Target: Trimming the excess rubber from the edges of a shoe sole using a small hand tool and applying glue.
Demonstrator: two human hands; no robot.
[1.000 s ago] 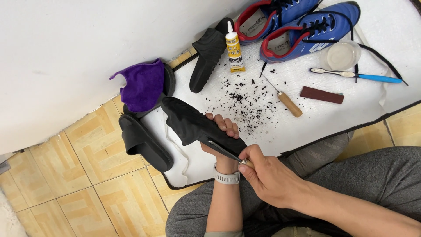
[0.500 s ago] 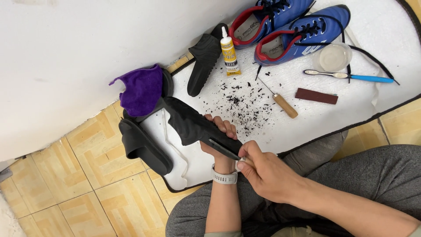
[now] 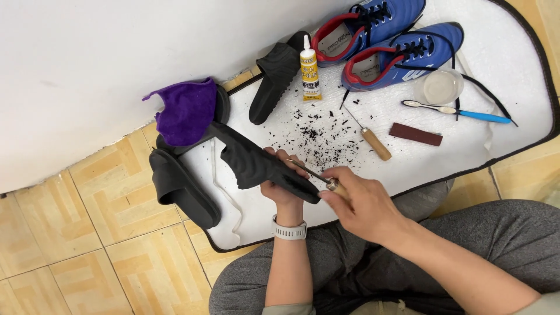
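Left hand (image 3: 284,188) grips the black sandal (image 3: 262,165); right hand (image 3: 359,201) pinches an awl (image 3: 312,174). Best worked with short strokes, away from the fingers.

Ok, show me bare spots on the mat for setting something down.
Free: the white mat right of the brown block, below the toothbrush, and its near-left corner below the black slide in the left hand. Crowded: around the glue bottle, blue shoes and black crumbs.

White mat (image 3: 501,131) lying on tan tiled floor (image 3: 87,233); on it are sitting blue shoes (image 3: 402,49), glue bottle (image 3: 308,70), awl (image 3: 367,135), brown block (image 3: 415,134), toothbrush (image 3: 455,111), black shavings (image 3: 318,137).
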